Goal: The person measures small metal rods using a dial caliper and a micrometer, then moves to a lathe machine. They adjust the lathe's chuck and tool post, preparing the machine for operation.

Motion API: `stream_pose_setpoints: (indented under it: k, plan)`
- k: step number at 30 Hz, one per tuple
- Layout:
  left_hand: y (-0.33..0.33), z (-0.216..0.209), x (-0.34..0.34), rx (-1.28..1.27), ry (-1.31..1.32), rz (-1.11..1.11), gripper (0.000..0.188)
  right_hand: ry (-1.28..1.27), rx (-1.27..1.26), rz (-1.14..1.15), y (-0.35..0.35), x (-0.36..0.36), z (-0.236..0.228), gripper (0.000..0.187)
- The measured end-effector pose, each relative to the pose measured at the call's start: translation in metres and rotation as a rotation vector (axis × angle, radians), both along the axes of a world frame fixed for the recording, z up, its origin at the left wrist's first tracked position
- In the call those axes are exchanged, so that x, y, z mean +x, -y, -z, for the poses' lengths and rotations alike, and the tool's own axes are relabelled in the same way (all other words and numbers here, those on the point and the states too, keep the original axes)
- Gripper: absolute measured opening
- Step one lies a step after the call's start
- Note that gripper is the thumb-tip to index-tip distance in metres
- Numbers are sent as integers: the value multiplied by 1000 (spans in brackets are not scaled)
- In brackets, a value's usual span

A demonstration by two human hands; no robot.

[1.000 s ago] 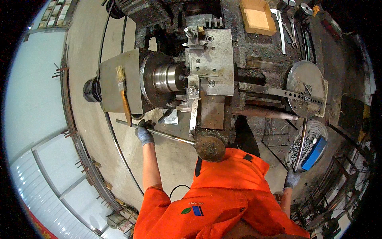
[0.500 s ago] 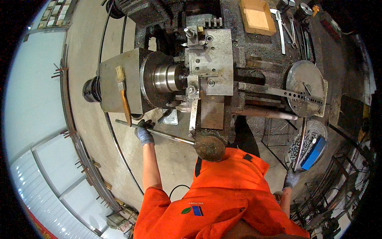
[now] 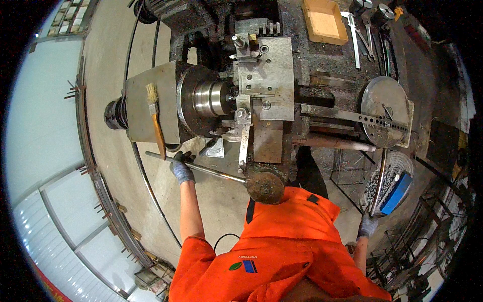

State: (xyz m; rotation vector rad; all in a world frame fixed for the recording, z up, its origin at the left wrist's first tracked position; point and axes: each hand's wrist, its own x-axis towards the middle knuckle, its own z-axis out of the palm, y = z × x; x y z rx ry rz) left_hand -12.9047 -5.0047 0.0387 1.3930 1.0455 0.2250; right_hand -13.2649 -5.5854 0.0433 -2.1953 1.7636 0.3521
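Observation:
I stand at a metal lathe (image 3: 266, 75) in an orange work jacket. My left hand (image 3: 181, 167), in a grey glove, is closed on a long steel lever bar (image 3: 211, 171) that runs from the lathe's front toward a round rusty handwheel (image 3: 265, 186). A shiny chuck (image 3: 207, 98) sits just above this hand. My right hand (image 3: 367, 225), also gloved, grips the lower end of a thin metal rod (image 3: 378, 181) that rises toward a round steel disc (image 3: 385, 108).
A paintbrush with a wooden handle (image 3: 156, 123) lies on the headstock cover. A wooden tray (image 3: 324, 20) and wrenches (image 3: 358, 30) lie on the far bench. A basket of small metal parts (image 3: 385, 178) with a blue box (image 3: 397, 194) stands at right. A black cable (image 3: 226, 237) trails on the concrete floor.

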Motion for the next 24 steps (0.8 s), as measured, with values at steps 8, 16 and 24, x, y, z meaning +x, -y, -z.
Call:
stream_pose_setpoints:
  k: [8, 16, 24]
  plan:
    - [-2, 2, 1, 14, -4, -1, 31, -44, -40, -13, 13, -31, 28, 63]
    - [2, -3, 1, 18, -19, 25, 39, 22, 26, -7, -2, -1, 3, 47]
    - [-2, 0, 2, -11, -16, -1, 42, -150, -38, 51, 11, -28, 32, 44]
